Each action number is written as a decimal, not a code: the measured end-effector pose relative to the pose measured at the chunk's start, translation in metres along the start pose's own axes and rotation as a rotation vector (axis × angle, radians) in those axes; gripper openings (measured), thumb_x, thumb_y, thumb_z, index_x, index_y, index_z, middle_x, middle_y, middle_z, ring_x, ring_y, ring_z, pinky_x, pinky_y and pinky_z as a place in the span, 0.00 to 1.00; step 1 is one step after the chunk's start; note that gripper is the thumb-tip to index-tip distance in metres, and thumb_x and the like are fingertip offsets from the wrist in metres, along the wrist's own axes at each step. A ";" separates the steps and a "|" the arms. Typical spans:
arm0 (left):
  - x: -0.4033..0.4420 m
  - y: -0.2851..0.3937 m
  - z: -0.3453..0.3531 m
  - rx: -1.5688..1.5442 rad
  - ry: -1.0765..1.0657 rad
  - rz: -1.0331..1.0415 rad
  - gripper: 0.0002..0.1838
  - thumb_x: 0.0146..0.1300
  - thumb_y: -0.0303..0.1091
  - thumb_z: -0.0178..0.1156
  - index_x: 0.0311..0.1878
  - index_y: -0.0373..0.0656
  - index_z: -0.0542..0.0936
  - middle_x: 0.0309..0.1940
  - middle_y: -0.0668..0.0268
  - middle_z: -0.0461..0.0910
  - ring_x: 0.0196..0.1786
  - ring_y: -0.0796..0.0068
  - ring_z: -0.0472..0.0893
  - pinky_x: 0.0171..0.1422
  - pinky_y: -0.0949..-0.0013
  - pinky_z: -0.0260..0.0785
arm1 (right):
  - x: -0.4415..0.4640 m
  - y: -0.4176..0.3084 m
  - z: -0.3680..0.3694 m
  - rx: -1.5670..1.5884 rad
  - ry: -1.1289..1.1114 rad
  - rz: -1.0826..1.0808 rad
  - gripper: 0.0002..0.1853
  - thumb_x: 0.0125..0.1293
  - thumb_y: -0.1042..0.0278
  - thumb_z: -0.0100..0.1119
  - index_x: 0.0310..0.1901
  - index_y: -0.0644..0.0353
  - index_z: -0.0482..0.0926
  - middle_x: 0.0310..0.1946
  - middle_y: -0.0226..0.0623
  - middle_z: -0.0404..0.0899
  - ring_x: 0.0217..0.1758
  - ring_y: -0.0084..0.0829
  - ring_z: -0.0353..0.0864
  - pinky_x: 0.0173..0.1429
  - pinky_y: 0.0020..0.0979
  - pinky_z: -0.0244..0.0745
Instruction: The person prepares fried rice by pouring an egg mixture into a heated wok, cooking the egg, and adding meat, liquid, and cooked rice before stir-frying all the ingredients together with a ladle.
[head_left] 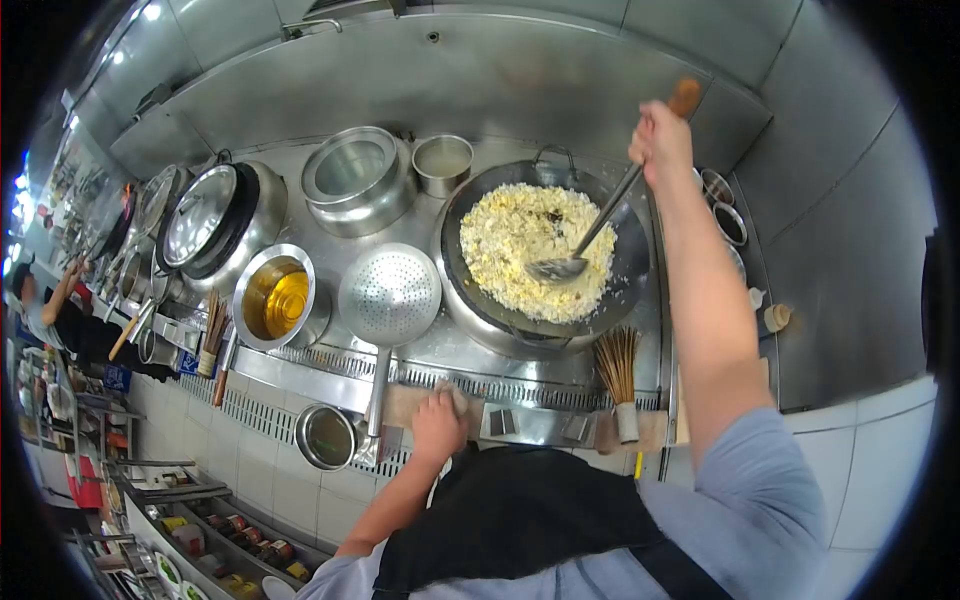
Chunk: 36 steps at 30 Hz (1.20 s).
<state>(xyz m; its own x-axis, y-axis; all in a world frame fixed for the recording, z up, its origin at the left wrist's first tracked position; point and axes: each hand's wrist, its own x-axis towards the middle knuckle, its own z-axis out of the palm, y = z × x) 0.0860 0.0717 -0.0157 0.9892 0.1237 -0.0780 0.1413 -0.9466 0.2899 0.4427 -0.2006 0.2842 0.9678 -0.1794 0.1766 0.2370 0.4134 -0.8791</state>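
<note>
My right hand is closed around the handle of a long metal ladle, whose wooden end sticks out above my fist. The ladle's bowl rests in a mass of rice with yellow egg inside a large dark wok. Down at the front edge of the stove, my left hand is closed on a light cloth, only partly visible. Just left of that hand is the handle of a perforated strainer.
A bowl of yellow oil, steel pots and a lidded wok stand left. Bamboo brushes stand at the front edge. A small pot hangs in front. Another person works at far left.
</note>
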 end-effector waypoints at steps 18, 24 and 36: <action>0.013 -0.004 -0.077 -2.495 -0.040 -0.115 0.39 0.58 0.63 0.51 0.64 0.42 0.68 0.57 0.52 0.71 0.61 0.47 0.70 0.65 0.43 0.61 | -0.081 0.040 0.054 -0.059 -0.266 -0.013 0.10 0.60 0.74 0.58 0.25 0.55 0.68 0.12 0.25 0.62 0.10 0.19 0.59 0.15 0.26 0.52; -0.006 0.031 -0.088 -2.554 -0.514 -0.095 0.46 0.58 0.74 0.46 0.64 0.39 0.66 0.40 0.58 0.69 0.47 0.57 0.71 0.55 0.53 0.67 | -0.064 -0.009 0.083 -0.151 -0.364 -0.071 0.09 0.59 0.73 0.59 0.25 0.56 0.68 0.13 0.25 0.62 0.11 0.19 0.59 0.15 0.26 0.51; 0.041 0.015 -0.032 -2.421 -0.537 -0.332 0.19 0.67 0.48 0.55 0.51 0.44 0.74 0.42 0.61 0.79 0.44 0.65 0.81 0.45 0.62 0.77 | -0.142 -0.013 0.068 -0.033 -0.509 -0.012 0.15 0.61 0.74 0.57 0.19 0.55 0.65 0.11 0.23 0.62 0.11 0.17 0.59 0.16 0.25 0.51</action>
<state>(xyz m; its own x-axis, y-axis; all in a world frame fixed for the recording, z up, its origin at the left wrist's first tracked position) 0.1294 0.0725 0.0161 0.9038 -0.2766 -0.3265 0.3668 0.8938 0.2579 0.3083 -0.1201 0.3008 0.8854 0.2775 0.3728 0.2536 0.3837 -0.8879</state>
